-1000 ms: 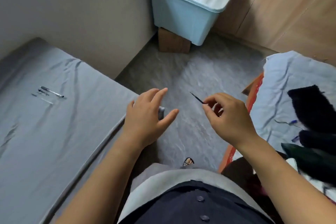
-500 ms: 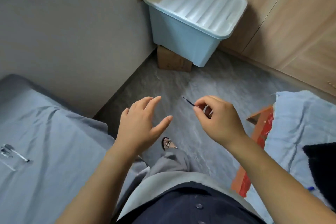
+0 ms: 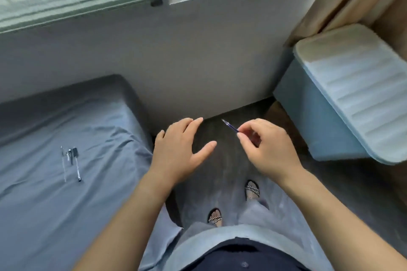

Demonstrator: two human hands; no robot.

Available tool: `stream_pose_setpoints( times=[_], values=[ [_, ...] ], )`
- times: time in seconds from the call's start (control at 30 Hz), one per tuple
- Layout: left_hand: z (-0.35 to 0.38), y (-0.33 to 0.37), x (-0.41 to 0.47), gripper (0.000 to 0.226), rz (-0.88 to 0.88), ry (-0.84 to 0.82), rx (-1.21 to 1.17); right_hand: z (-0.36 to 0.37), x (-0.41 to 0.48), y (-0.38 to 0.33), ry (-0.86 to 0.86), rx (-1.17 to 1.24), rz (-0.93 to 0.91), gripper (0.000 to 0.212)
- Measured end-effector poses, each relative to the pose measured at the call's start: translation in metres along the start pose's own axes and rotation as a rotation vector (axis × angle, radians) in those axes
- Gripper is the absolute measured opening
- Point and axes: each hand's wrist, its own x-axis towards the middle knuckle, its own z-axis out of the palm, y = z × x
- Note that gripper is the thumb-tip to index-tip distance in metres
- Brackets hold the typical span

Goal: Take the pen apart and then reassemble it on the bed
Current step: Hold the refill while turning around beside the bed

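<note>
Refill [image 3: 230, 126] sits pinched in the right hand [image 3: 267, 149], tip up-left, over the floor. Left hand [image 3: 179, 152] is spread, empty. Other pen parts [image 3: 71, 161] lie on the bed [image 3: 44, 215], well back from its right edge.

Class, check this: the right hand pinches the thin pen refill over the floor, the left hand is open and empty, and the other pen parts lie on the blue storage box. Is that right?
Not quite. In the head view the other pen parts lie on the bed, not the blue storage box. The right hand does pinch the refill; the left hand is open and empty.
</note>
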Motion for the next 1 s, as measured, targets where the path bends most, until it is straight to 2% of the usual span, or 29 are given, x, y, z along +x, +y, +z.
stream_pose_setpoints(
  times=[0.37, 0.63, 0.8, 1.0],
  values=[
    [-0.007, -0.02, 0.038, 0.065, -0.61, 0.296, -0.109, 0.047, 0.168, -0.019, -0.42, 0.031, -0.46, 0.002],
    [-0.006, -0.083, -0.006, 0.06, -1.052, 0.425, -0.11, 0.15, 0.209, -0.102, -0.728, 0.067, -0.789, 0.002],
    [-0.011, -0.138, -0.031, 0.058, -1.201, 0.499, -0.119, 0.217, 0.228, -0.156, -0.827, 0.052, -0.89, 0.003],
    [-0.015, -0.198, -0.036, 0.057, -1.299, 0.571, -0.139, 0.283, 0.245, -0.199, -0.95, 0.042, -0.941, 0.018]
  ],
)
